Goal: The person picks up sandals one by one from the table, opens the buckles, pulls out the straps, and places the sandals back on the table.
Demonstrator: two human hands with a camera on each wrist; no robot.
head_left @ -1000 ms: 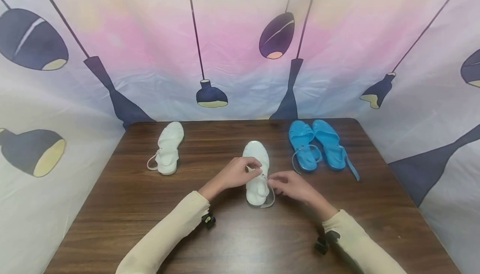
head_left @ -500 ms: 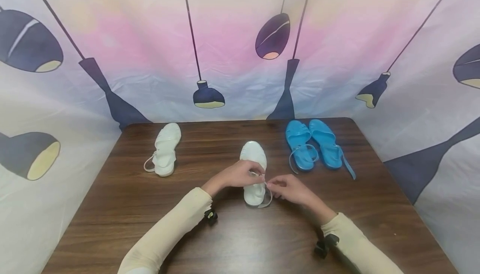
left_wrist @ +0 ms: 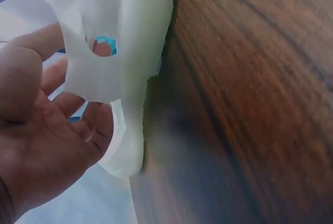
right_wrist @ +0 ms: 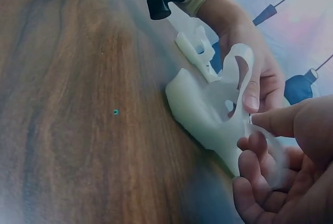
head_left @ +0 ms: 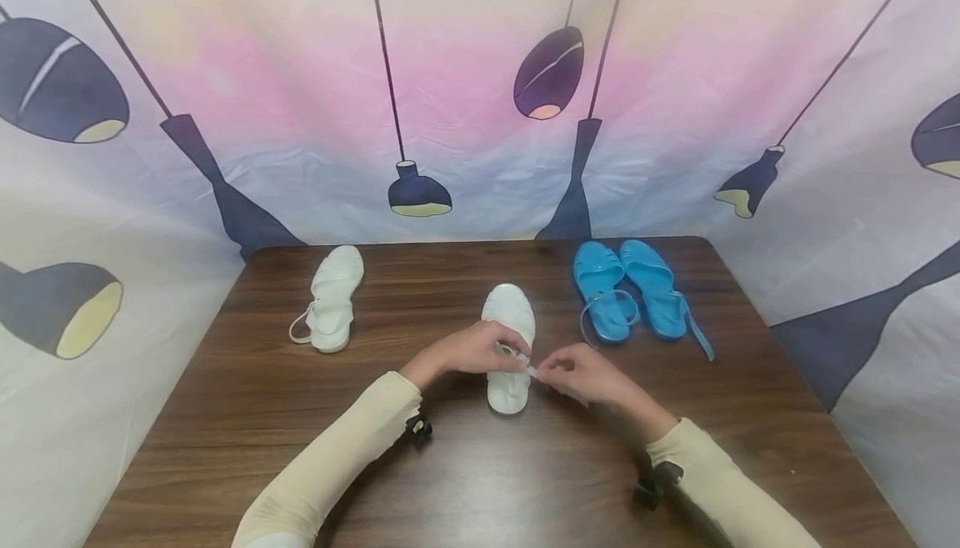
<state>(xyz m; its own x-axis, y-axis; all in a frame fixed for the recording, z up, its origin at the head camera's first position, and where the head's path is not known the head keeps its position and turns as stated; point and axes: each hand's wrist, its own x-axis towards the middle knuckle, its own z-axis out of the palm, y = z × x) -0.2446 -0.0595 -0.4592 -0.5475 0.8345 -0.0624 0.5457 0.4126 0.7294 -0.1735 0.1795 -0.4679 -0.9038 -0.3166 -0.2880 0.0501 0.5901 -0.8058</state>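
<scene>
A white jelly sandal [head_left: 507, 304] lies on the table in front of me, toe pointing away. My left hand [head_left: 480, 349] reaches over it from the left, thumb and fingers pinching the ankle strap near its buckle side. From the right, my right hand [head_left: 583, 374] pinches the thin strap [head_left: 532, 371] just beside the left fingertips. In the right wrist view the ankle strap [right_wrist: 244, 53] arches up from the heel, and the strap's blurred loose part passes by the right fingers. The left wrist view shows the sandal's side [left_wrist: 146, 26] and left palm [left_wrist: 47, 125]; the left fingertips are partly hidden.
Another white sandal [head_left: 335, 285] lies at the back left, its strap looped out. Two blue sandals [head_left: 600, 268] lie together at the back right with loose straps. Behind the brown wooden table [head_left: 450, 481] hangs a cloth [head_left: 480, 72] printed with lamps.
The strap loop that hung beside the heel has gone from there; the strap now runs between both hands. The right hand has edged slightly up and right. The left hand stays at the sandal.
</scene>
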